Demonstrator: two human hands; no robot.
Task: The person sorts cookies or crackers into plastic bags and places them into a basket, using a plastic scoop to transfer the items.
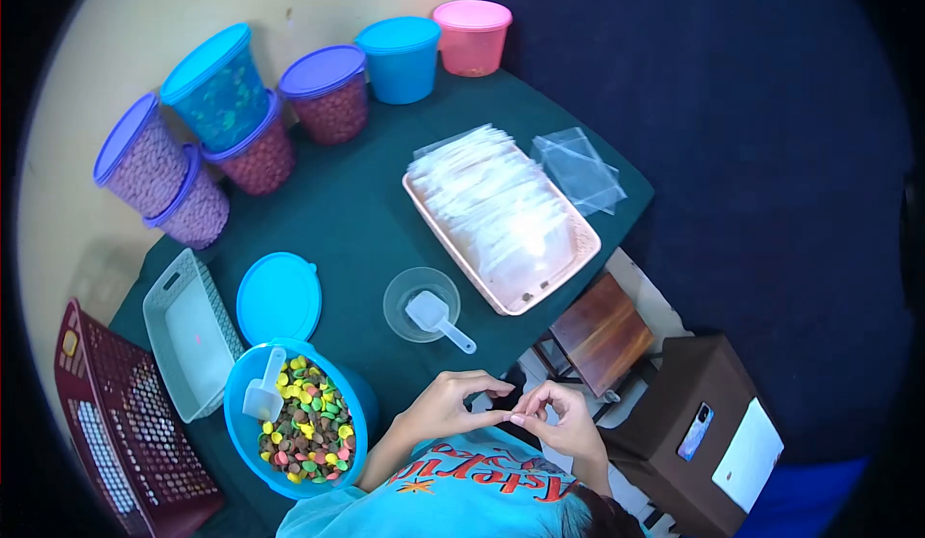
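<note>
So my left hand (451,405) and right hand (567,424) have fingertips pinched together; can't tell if anything thin's between them. Nearest thing is the white scoop (427,311) in the clear bowl (393,318), about 11 o'clock from my hands. I'd go light, fingertips only, and mind that handle poking past the rim. Table (352,206) edge runs close by my hands, wooden stool (602,331) below around 1–2. Candy tub (362,393) crowds 9 o'clock. Best lane's probably 10, between bowl and blue lid (277,297).
</note>
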